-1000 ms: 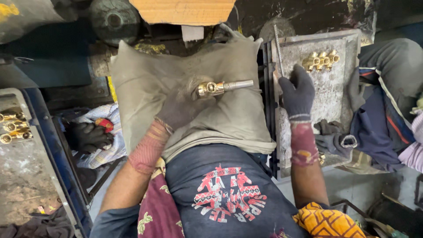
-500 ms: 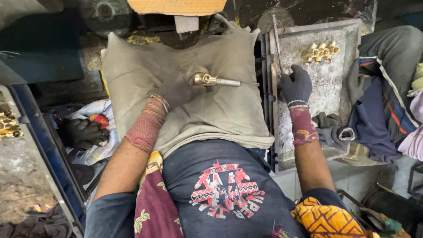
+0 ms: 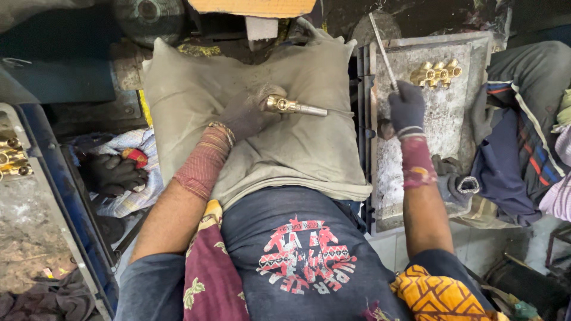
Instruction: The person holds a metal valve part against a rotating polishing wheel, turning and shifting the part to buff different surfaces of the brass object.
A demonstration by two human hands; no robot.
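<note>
My left hand [image 3: 247, 110], in a dirty grey glove, grips a brass valve fitting [image 3: 291, 106] with a silvery spout pointing right. It rests on a grey cloth cushion [image 3: 297, 148] lying over my lap. My right hand [image 3: 407, 107], in a dark glove, holds a thin metal rod [image 3: 382, 50] that slants up and to the left. This hand hovers over a dusty metal tray [image 3: 431, 137] at my right. Several finished brass fittings [image 3: 436, 72] lie grouped at the tray's far end, just beyond the right hand.
A grinding wheel [image 3: 148, 15] and a wooden block [image 3: 253, 7] stand beyond the cushion. At the left, a tray edge carries more brass parts [image 3: 12, 160], with a black glove [image 3: 113, 175] and rags beside it. Another person's clothed legs [image 3: 523, 119] sit to the right.
My left hand has pushed the brass fitting farther up the cushion, away from me. My right hand stays at the tray with the rod.
</note>
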